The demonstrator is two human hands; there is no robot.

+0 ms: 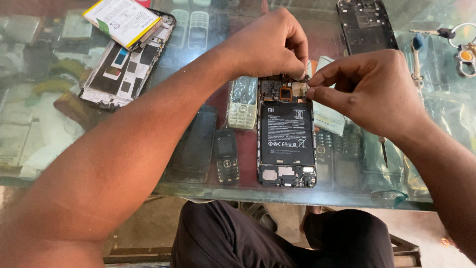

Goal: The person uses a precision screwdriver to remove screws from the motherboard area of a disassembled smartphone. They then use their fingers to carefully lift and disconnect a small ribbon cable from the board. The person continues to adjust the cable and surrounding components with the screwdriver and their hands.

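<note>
I see the opened smartphone with its back cover off, a black rectangular battery filling its middle and bare circuit board at both ends, lying flat on the glass counter top, close to the near edge and roughly midway along it. My left hand is curled closed, its fingertips pinching down at the top end of the phone on the exposed board; what exactly they hold is too small to tell. My right hand is likewise closed in a pinch, thumb and forefinger meeting just beside the left fingertips at the phone's upper right corner, seemingly on a small part or tab I cannot make out. I judge the main risk here to be tearing a thin flex or connector if the two pinches pull apart or upward too hard, or slipping so that a nail scrapes the board. The phone is not held down, so a sideways tug could slide it over the smooth glass toward the near edge. A small part let go could drop out of sight among the clutter. Further out, a white and yellow loose battery rests on another stripped phone frame toward the far left corner, an empty black phone frame lies at the far edge on the right, and a key ring with keys sits at the far right corner. Old keypad handsets show beneath the glass.
</note>
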